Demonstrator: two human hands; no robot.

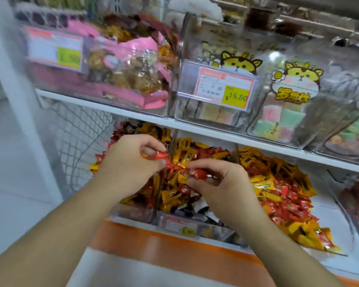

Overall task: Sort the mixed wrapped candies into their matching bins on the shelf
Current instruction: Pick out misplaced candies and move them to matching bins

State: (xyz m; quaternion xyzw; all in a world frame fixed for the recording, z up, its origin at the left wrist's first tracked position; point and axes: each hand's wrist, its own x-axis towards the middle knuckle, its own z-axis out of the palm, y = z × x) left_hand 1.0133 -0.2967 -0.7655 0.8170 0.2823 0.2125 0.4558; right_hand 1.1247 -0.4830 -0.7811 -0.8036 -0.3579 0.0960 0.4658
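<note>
A: Where are the candies?
B: Centre of the frame, on the lower shelf. The left hand point(131, 162) pinches a red wrapped candy point(159, 155) between thumb and curled fingers. The right hand point(218, 183) pinches another red candy point(197, 174) by its fingertips, just beside the first one. Both hands are over the middle bin point(174, 222), which holds a mix of red, yellow and dark wrapped candies point(174, 195).

A: And beside it?
B: To the right, a heap of red and yellow candies point(282, 189) lies in the neighbouring bin. To the left, behind the left hand, more red and yellow ones point(141, 129) show in another bin.

A: What of the shelving?
B: A white shelf board point(216, 135) crosses the frame above the candies. On it stand clear bins: pink packets of snacks point(124, 75) upper left, pastel blocks point(278, 119) to the right. A wire mesh panel point(79, 137) closes the left side, next to a white post point(15, 79). An orange strip point(174, 247) runs along the front edge at the bottom.

A: Any writing?
B: A price tag point(226, 88) in the upper middle reads ¥16.80 on yellow. A cat sticker point(294, 83) carries yellow Chinese characters. The small tag point(180, 226) on the middle bin and the tag point(54, 50) upper left are too blurred to read.
</note>
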